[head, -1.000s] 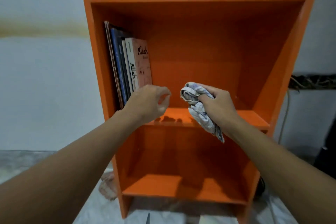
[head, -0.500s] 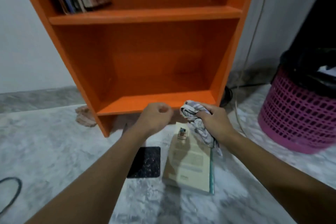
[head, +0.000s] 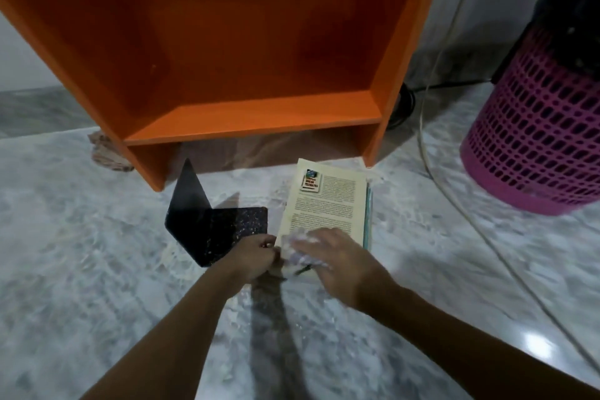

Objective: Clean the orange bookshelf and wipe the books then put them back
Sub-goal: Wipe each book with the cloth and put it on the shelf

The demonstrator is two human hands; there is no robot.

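Observation:
The orange bookshelf fills the top of the head view, and only its bare bottom compartment shows. A cream-covered book lies flat on the marble floor in front of it. My right hand presses a crumpled pale cloth onto the book's near end. My left hand is closed at the book's near left corner, seemingly pinching its edge; the contact is blurred. A black speckled bookend stands on the floor just left of the book.
A pink mesh basket with a dark bag in it stands at the right. A thin cable runs across the floor beside it. A brownish rag lies by the shelf's left foot.
My view dropped from the shelf with standing books to the floor. Both hands came down onto the cream book, the right still holding the cloth.

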